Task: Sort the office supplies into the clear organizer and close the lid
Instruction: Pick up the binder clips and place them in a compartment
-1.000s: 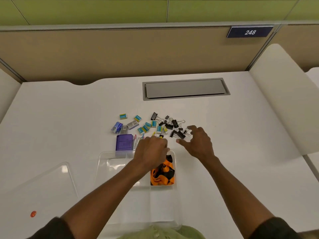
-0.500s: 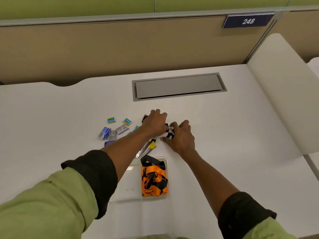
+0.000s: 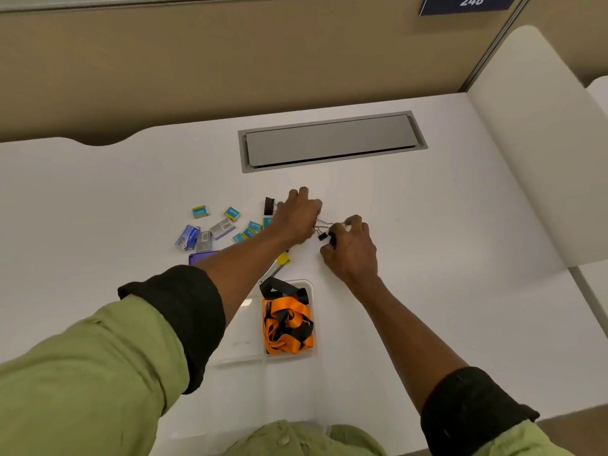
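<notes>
The clear organizer (image 3: 241,343) sits on the white desk (image 3: 444,258) close to the person, with an orange-and-black lanyard (image 3: 287,324) coiled in one compartment. Just beyond it, the left hand (image 3: 297,218) curls over binder clips (image 3: 324,234) (a large clip (image 3: 269,205) lies beside it). The right hand (image 3: 353,250) pinches others.

I read only the white number 248 on the dark blue rectangular plaque (image 3: 470,3) on the tan partition panel (image 3: 230,60); print on the small teal cardboard boxes (image 3: 232,213) is too fine to make out.
</notes>
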A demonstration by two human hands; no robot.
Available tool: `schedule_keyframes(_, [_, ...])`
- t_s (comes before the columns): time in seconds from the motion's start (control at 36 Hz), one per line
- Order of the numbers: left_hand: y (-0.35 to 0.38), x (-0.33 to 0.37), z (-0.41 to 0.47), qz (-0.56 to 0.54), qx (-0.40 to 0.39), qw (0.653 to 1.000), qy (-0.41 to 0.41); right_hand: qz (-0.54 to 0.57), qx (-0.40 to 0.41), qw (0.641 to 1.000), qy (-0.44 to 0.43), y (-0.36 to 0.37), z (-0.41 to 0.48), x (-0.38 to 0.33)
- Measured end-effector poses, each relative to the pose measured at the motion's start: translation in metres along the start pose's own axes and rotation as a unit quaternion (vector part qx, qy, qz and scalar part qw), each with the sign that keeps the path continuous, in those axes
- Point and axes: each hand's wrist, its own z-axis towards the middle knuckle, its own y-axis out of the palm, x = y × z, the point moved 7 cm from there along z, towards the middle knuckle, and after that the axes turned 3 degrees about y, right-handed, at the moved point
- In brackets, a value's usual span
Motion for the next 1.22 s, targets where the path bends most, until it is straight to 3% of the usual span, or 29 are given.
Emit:
schedule_keyframes(0.11, [-0.002,-0.002,0.005,-0.031,-0.009,0.999,-0.007,0.004,-0.001,1.000,-0.021,0.005,-0.003,0.001])
schedule_keyframes(0.36, [-0.015,0.001,0.007,-0.075,0.007,0.997,0.029,0.116,-0.013,0.992,0.044,0.002,0.000,0.012])
schedule_keyframes(0.69, [-0.036,-0.015,-0.017,-0.153,0.108,0.982,0.002,0.242,0.065,0.963,0.096,-0.005,-0.016,0.035])
schedule_keyframes(0.97, [-0.072,-0.041,-0.143,-0.221,0.204,0.949,-0.093,0.415,0.087,0.898,0.114,-0.051,-0.072,0.017])
schedule_keyframes(1.08, [-0.058,-0.052,-0.212,-0.222,0.180,0.947,-0.146,0.482,0.070,0.870,0.071,-0.078,-0.114,-0.011])
schedule_keyframes(1.22, [-0.010,-0.061,-0.263,-0.189,0.116,0.958,-0.184,0.502,-0.005,0.864,0.035,-0.074,-0.156,-0.045])
